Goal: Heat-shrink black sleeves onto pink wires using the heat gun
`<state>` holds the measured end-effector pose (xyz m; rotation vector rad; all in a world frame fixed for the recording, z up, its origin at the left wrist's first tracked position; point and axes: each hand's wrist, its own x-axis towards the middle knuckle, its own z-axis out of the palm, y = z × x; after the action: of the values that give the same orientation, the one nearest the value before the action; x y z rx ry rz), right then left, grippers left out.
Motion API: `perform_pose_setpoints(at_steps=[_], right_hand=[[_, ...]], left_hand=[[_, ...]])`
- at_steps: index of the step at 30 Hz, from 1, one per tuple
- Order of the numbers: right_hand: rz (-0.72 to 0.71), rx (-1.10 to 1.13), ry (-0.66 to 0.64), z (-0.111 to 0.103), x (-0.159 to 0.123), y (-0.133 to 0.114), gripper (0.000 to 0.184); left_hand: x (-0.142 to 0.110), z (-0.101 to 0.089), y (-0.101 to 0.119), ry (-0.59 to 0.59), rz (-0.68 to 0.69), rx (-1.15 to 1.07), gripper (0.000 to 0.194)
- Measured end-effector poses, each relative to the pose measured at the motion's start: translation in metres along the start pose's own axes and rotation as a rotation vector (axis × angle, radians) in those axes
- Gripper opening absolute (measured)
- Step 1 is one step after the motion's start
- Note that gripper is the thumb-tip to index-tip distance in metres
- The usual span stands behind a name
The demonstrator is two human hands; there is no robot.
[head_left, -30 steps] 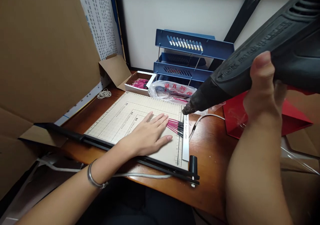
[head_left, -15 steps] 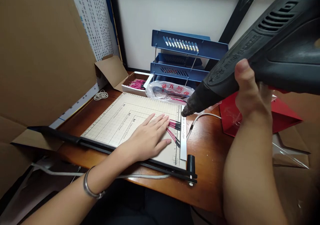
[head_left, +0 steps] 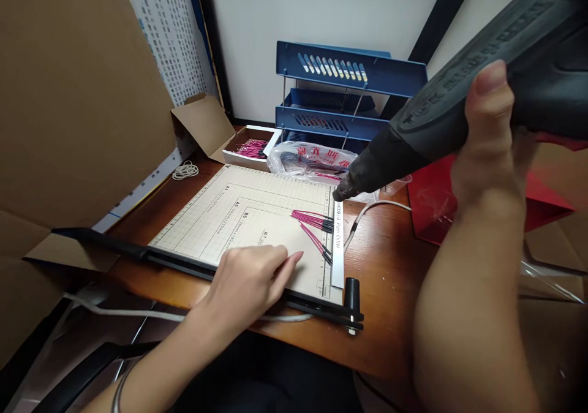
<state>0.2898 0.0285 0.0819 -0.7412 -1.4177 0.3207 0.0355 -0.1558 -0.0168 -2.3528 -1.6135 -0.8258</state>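
My right hand is wrapped round a black heat gun, whose nozzle points down at the right edge of a beige paper cutter board. Several thin pink wires with black ends lie loose on the board just under the nozzle. My left hand rests on the board's near edge, a little short of the wires, its fingers held loosely together and holding nothing.
A blue stacked letter tray stands at the back. In front of it are a plastic bag and a small box of pink wires. Rubber bands lie left, cardboard walls the left side, a red folder lies right.
My left hand has lifted off the pink wires and drawn back toward me to the board's near edge. The wires now lie uncovered and spread apart. The heat gun stays over them.
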Motion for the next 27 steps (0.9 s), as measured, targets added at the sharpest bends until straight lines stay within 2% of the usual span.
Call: perform_pose_setpoints(at_steps=[1, 3, 7, 9, 15, 19, 22, 27], right_hand=[[0.023, 0.001, -0.005, 0.002, -0.001, -0.004, 0.067], [0.066, 0.021, -0.019, 0.005, -0.003, -0.010, 0.072], [0.062, 0.021, -0.020, 0.009, -0.006, -0.016, 0.077], [0.036, 0.019, -0.025, 0.009, -0.006, -0.015, 0.073], [0.076, -0.019, -0.062, 0.013, -0.007, -0.018, 0.071], [0.108, -0.055, -0.070, 0.016, -0.009, -0.023, 0.074], [0.131, -0.057, -0.074, 0.017, -0.010, -0.023, 0.076], [0.064, -0.030, -0.103, 0.015, -0.009, -0.019, 0.070]], left_hand=[[0.009, 0.002, -0.001, -0.035, 0.025, 0.015, 0.035], [0.028, 0.006, -0.004, -0.155, 0.078, 0.022, 0.016], [0.056, 0.010, -0.010, -0.415, 0.149, 0.025, 0.023], [0.061, 0.011, -0.013, -0.462, 0.145, 0.025, 0.024], [0.057, 0.018, -0.020, -0.365, 0.015, 0.038, 0.023], [0.058, 0.023, -0.020, -0.353, -0.048, 0.083, 0.026], [0.062, 0.025, -0.019, -0.343, -0.068, 0.095, 0.029], [0.059, 0.032, -0.017, -0.307, -0.052, 0.057, 0.028]])
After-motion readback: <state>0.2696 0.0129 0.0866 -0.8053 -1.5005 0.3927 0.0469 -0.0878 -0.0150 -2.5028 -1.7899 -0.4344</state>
